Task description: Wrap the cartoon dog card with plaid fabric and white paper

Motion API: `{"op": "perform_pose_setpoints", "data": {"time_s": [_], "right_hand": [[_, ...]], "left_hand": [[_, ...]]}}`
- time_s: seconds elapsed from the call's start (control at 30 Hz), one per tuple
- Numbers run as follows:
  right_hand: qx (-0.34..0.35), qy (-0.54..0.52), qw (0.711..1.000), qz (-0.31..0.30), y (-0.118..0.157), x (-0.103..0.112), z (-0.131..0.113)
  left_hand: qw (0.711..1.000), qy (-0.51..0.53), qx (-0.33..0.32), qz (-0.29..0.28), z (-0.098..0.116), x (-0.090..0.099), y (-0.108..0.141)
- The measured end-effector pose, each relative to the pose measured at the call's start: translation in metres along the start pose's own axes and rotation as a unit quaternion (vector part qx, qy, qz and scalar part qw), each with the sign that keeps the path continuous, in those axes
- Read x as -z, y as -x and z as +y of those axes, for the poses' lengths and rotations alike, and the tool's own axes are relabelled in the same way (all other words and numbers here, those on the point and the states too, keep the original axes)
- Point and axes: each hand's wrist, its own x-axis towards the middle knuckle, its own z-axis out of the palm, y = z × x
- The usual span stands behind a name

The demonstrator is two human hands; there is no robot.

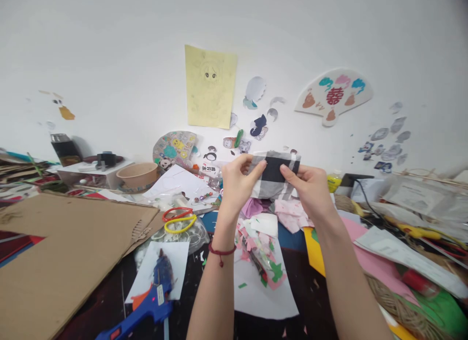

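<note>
Between both hands, raised above the table, is a folded piece of black, grey and white checked cloth (273, 177). My left hand (242, 177) pinches its left side, thumb on the front face. Opposite it, my right hand (305, 184) grips the right edge, its thumb also pressed on the front. The fingers behind the cloth are mostly hidden. Below it lie a purple scrap of cloth (252, 207) and a pale pink cloth (292, 214). A white paper (263, 301) under my arms carries pink and green paper scraps (277, 271).
A blue glue gun (151, 306) rests on white paper at the front left, its small light red. Large cardboard (69, 247) covers the left side. Twine (405, 301), papers and a yellow-handled tool (420, 231) crowd the right. Behind stands a wall with a paper fan (334, 99).
</note>
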Motion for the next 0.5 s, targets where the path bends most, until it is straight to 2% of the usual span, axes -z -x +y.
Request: {"op": "perform_pose_setpoints", "data": {"time_s": [0.13,0.3,0.43,0.5], "right_hand": [[0.017,0.016,1.0,-0.007,0.0012,-0.0017,-0.0028],[0.032,0.029,0.999,-0.017,0.0027,-0.0026,-0.0045],[0.037,0.038,0.999,-0.013,0.0032,-0.001,-0.0046],[0.044,0.037,0.998,0.0,0.0027,0.0012,-0.0046]], "left_hand": [[0.997,-0.064,-0.031,0.032,0.0028,-0.0025,0.002],[0.998,-0.05,-0.017,0.039,0.0056,-0.0053,0.0024],[0.993,-0.056,0.034,0.103,0.0031,-0.0044,0.0002],[0.992,-0.043,0.07,0.099,-0.0005,0.0005,-0.0014]]}}
